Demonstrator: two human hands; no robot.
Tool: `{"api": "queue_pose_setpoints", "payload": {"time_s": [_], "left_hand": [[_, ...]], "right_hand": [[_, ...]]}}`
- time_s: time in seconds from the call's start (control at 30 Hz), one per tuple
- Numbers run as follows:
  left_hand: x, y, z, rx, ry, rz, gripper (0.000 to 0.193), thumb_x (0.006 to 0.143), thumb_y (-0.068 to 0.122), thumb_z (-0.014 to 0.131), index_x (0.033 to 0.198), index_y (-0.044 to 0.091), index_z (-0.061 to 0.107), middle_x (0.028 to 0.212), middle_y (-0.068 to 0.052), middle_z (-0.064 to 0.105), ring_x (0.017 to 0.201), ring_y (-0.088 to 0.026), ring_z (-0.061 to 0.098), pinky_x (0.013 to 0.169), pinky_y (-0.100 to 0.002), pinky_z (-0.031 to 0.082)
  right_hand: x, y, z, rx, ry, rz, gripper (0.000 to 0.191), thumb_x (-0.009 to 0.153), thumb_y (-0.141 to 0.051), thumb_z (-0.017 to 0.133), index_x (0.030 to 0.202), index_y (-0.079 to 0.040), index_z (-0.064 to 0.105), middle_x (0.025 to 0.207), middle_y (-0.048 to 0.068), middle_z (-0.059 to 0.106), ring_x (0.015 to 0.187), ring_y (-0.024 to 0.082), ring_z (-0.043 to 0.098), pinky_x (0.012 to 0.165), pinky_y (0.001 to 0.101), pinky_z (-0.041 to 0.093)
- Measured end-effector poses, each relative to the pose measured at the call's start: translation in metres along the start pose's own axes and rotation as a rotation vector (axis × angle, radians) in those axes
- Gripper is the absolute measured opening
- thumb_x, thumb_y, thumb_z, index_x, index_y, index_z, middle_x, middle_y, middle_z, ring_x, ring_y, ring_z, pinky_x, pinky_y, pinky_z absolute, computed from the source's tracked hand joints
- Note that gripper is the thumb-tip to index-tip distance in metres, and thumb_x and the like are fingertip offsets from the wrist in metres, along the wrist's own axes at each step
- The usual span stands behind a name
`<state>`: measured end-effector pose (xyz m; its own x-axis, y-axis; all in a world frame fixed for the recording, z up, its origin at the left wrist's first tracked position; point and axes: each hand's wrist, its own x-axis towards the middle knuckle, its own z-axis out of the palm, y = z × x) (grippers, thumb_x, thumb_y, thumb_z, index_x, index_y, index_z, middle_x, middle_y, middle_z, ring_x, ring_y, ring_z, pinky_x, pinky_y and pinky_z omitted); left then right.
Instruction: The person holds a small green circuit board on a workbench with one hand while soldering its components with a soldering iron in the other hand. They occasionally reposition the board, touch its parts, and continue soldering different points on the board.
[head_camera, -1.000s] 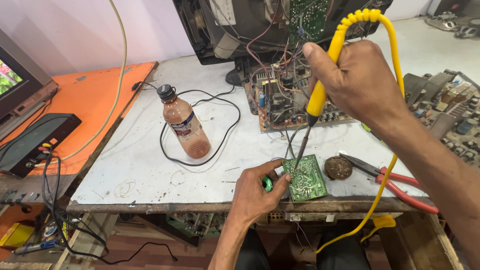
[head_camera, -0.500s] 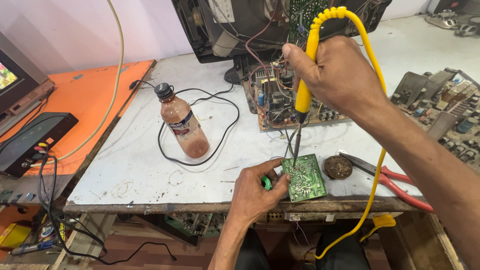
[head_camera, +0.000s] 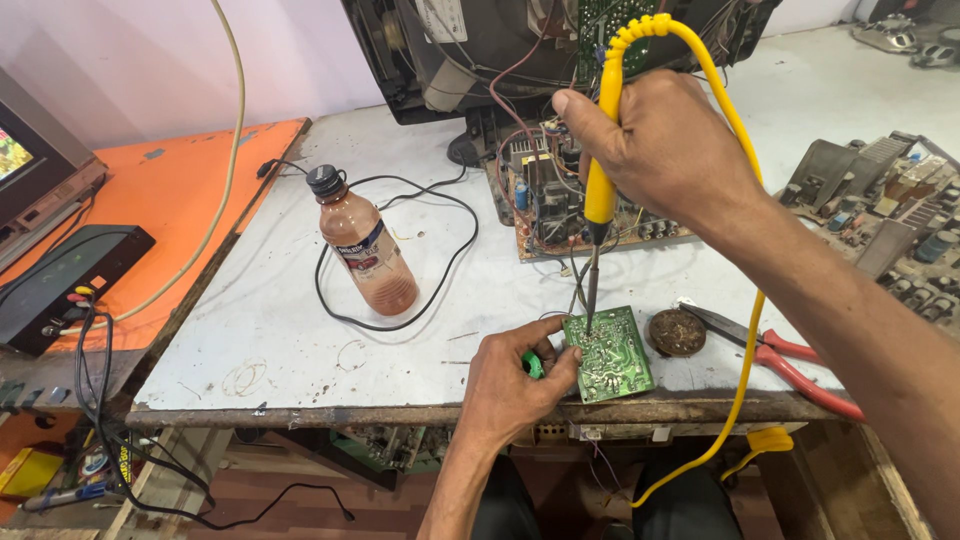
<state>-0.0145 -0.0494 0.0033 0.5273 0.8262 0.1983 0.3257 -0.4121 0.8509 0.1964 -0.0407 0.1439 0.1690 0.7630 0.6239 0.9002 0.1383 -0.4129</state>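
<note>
My right hand (head_camera: 665, 145) grips a yellow-handled soldering iron (head_camera: 600, 185), held nearly upright, its metal tip touching the near-left part of a small green circuit board (head_camera: 612, 355). My left hand (head_camera: 515, 385) pinches the left edge of that board against the white worktop (head_camera: 290, 310) close to the front edge. A yellow cable (head_camera: 745, 330) runs from the iron's top, over my right wrist and down past the table front. A small green object shows between my left fingers.
A brown-liquid plastic bottle (head_camera: 365, 245) stands mid-table inside a black cable loop (head_camera: 440, 270). Red-handled pliers (head_camera: 790, 360) and a round dark tin (head_camera: 677, 332) lie right of the board. An opened television chassis (head_camera: 560, 190) stands behind. An orange table (head_camera: 170, 200) holds a black box (head_camera: 60, 285).
My right hand has brought the soldering iron leftward and more upright, its tip now on the green board. My left hand stays on the board's edge.
</note>
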Motion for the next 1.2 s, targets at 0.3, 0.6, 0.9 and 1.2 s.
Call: {"api": "queue_pose_setpoints", "payload": {"time_s": [0.3,0.6,0.9,1.2], "left_hand": [[-0.001,-0.002,0.003,0.017,0.028,-0.02,0.046,0.081,0.031,0.075,0.121,0.008,0.077,0.062,0.0,0.068,0.047,-0.008,0.05,0.045,-0.03,0.04],[0.003,-0.003,0.01,0.036,0.019,-0.123,0.045,0.079,0.031,0.076,0.12,0.014,0.078,0.06,0.003,0.068,0.047,-0.007,0.051,0.045,-0.029,0.042],[0.003,-0.002,0.012,0.025,0.025,-0.13,0.045,0.078,0.031,0.076,0.12,0.014,0.078,0.06,0.003,0.068,0.048,-0.007,0.053,0.047,-0.029,0.043],[0.002,0.0,0.011,0.016,0.042,-0.089,0.043,0.079,0.03,0.076,0.119,0.016,0.079,0.06,0.003,0.067,0.052,-0.007,0.057,0.052,-0.028,0.047]], "right_hand": [[0.005,-0.007,0.004,-0.048,-0.059,0.081,0.071,0.104,-0.054,0.061,0.061,0.003,0.061,0.05,0.017,0.056,0.043,0.032,0.058,0.047,0.0489,0.047],[0.01,-0.007,0.008,-0.091,-0.083,0.095,0.069,0.104,-0.054,0.06,0.065,0.003,0.066,0.058,0.02,0.062,0.051,0.034,0.064,0.054,0.0507,0.052],[0.005,-0.007,0.004,-0.075,-0.071,0.109,0.068,0.103,-0.053,0.061,0.065,0.003,0.064,0.055,0.019,0.06,0.047,0.033,0.062,0.05,0.0508,0.049],[-0.016,-0.005,-0.007,-0.026,0.011,0.009,0.072,0.107,-0.049,0.063,0.059,0.004,0.058,0.047,0.016,0.051,0.039,0.03,0.054,0.042,0.0456,0.042]]}}
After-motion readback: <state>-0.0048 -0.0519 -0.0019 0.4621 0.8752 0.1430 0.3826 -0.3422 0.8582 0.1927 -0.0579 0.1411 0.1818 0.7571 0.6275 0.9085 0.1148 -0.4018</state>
